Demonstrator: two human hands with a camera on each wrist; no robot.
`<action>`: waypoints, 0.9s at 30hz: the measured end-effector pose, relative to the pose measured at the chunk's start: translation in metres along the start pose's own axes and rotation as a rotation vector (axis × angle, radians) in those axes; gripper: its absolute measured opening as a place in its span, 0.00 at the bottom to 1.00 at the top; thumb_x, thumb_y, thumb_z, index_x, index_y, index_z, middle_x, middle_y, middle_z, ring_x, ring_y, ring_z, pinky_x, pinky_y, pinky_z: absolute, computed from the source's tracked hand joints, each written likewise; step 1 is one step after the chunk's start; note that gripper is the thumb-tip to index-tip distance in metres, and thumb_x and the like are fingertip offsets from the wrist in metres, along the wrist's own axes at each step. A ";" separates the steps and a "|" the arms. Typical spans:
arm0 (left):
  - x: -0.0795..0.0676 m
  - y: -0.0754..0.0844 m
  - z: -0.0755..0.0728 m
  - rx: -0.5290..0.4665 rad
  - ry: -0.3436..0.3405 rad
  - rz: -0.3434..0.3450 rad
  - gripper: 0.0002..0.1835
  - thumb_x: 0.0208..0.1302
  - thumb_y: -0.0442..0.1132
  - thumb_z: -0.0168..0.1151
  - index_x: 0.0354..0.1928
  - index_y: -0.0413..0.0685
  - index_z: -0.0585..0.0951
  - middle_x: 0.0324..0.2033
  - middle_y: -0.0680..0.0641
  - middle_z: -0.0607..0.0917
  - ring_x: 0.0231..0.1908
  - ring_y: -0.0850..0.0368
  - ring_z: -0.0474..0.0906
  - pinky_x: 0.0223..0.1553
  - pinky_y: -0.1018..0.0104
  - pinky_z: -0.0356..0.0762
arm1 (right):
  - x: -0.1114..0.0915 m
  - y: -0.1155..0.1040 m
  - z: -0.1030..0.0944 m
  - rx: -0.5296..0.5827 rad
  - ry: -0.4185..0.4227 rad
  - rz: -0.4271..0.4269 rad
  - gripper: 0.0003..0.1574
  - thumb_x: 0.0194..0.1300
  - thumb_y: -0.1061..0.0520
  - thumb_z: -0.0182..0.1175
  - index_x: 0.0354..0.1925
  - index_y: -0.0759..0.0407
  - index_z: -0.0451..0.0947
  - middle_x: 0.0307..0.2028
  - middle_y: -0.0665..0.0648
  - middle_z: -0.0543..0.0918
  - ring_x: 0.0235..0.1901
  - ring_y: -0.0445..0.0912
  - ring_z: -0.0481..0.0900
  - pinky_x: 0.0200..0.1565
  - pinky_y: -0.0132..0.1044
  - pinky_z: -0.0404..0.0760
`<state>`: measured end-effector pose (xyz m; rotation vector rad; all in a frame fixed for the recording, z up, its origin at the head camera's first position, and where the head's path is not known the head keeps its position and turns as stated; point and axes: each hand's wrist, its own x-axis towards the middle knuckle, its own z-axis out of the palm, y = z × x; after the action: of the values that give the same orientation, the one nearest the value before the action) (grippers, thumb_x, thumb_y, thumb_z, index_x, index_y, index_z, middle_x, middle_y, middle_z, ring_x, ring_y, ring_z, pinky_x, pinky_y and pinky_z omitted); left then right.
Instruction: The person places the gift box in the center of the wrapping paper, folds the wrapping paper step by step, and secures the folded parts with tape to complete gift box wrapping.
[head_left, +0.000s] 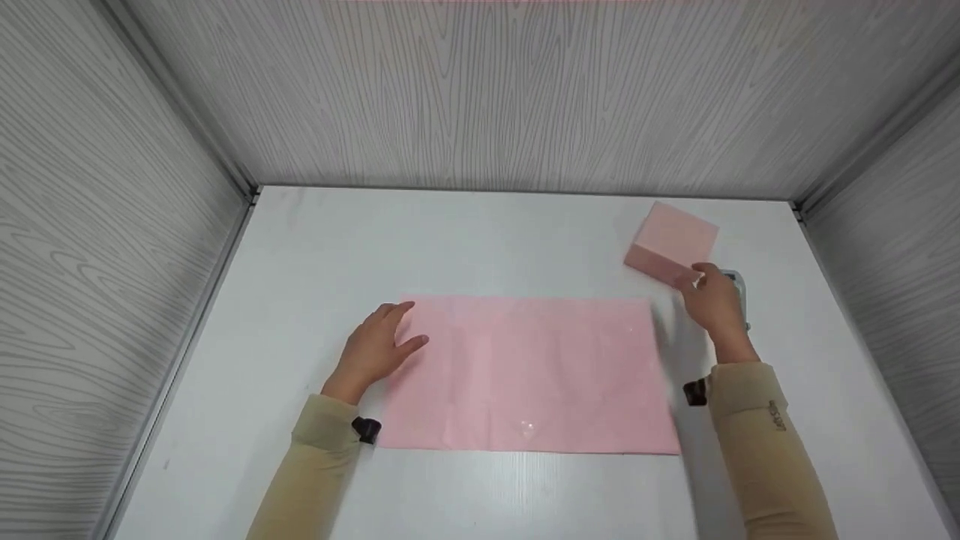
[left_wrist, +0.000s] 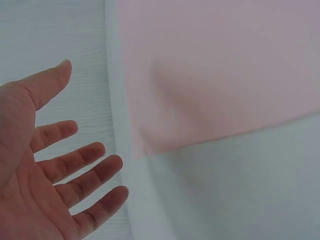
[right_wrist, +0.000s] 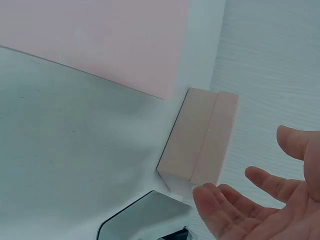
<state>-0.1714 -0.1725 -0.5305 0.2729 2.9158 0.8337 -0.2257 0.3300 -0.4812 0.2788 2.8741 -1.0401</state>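
A thin pink rectangular sheet (head_left: 525,375), faintly creased, lies flat in the middle of the white table. At its upper left part is my left hand (head_left: 375,346), thumb and fingers spread; the left wrist view shows this hand (left_wrist: 55,170) holding nothing. Farther back on the right sits a pink box (head_left: 675,238), turned at an angle. My right hand (head_left: 711,301) is at the box's near right corner, fingers loosely bent. In the right wrist view the fingertips lie close to one end of the box (right_wrist: 200,135); whether they touch it I cannot tell.
Partly hidden behind the right hand is a pale, rounded-corner object (head_left: 736,289), its kind unclear; the right wrist view shows its dark rim and a black part. Grey wood-grain panels (head_left: 480,97) wall the table at the back and both sides.
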 end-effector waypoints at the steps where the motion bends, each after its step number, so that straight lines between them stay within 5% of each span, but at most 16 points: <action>1: 0.002 0.003 0.000 -0.011 0.005 0.005 0.37 0.65 0.53 0.65 0.71 0.45 0.67 0.63 0.38 0.72 0.63 0.41 0.68 0.63 0.46 0.65 | 0.004 0.000 0.000 0.014 0.012 0.019 0.40 0.77 0.44 0.44 0.71 0.71 0.54 0.61 0.78 0.66 0.60 0.68 0.66 0.58 0.61 0.67; 10: 0.018 0.025 0.007 -0.084 0.036 0.044 0.36 0.66 0.52 0.64 0.70 0.45 0.67 0.64 0.42 0.71 0.64 0.44 0.67 0.63 0.48 0.66 | 0.027 0.005 0.008 0.120 0.087 0.120 0.38 0.77 0.47 0.42 0.72 0.72 0.52 0.67 0.75 0.62 0.67 0.66 0.61 0.64 0.56 0.64; 16: 0.025 0.038 0.013 -0.110 0.027 0.036 0.34 0.66 0.52 0.63 0.70 0.46 0.67 0.64 0.42 0.71 0.64 0.45 0.67 0.62 0.48 0.66 | 0.033 -0.002 0.018 0.141 0.150 0.165 0.30 0.77 0.50 0.42 0.63 0.74 0.64 0.59 0.73 0.72 0.52 0.61 0.71 0.52 0.51 0.73; 27: 0.041 0.061 0.031 -0.269 0.091 0.062 0.32 0.67 0.47 0.64 0.69 0.45 0.67 0.64 0.41 0.70 0.63 0.45 0.69 0.61 0.51 0.68 | 0.036 -0.013 0.032 0.373 0.078 0.401 0.46 0.75 0.42 0.43 0.77 0.62 0.37 0.67 0.68 0.62 0.46 0.52 0.73 0.46 0.43 0.78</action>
<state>-0.1981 -0.0981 -0.5261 0.3099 2.8420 1.2633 -0.2630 0.3046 -0.5024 0.8902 2.5025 -1.4856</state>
